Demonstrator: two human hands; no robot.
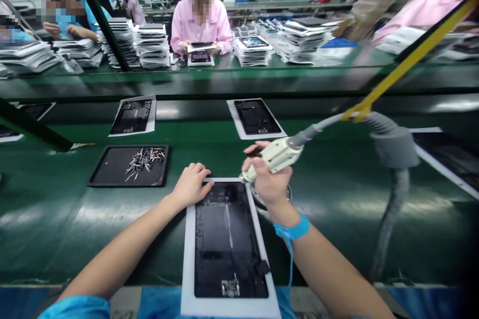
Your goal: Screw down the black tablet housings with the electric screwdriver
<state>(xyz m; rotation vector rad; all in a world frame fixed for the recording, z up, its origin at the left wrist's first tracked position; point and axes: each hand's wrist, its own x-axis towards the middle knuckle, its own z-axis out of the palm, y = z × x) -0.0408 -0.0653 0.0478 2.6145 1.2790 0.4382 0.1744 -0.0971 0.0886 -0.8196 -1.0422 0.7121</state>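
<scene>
The long green bench (337, 199) runs across the room, and on it, right in front of the person, lies an opened tablet (228, 244) in a pale frame, back side up, its near end hanging over the bench edge toward the blue sleeves. Two more opened tablets (132, 115) (256, 117) lie further up the bench, well apart. Across the way a person in pink (201, 22) works among stacks of trays (151, 45).

A black tray (129, 165) sits to the left of the tablet, apart from it, with a loose heap of small screws (145, 158) in its far right corner; the rest of the tray is bare.

The right hand (267, 174) is clamped around a cream electric screwdriver (275, 157), its tip down at the tablet's top right corner, a grey cable (325, 124) trailing off to the right. A blue wrist strap (294, 230) circles that wrist. The left hand (191, 184) rests flat, fingers together, on the tablet's top left corner, gripping nothing.

I'd judge the risk is the driver tip slipping off the corner and scratching the exposed insides, if the tool leans or the left hand lets the tablet shift. The cable's pull could tip the tool too.
</scene>
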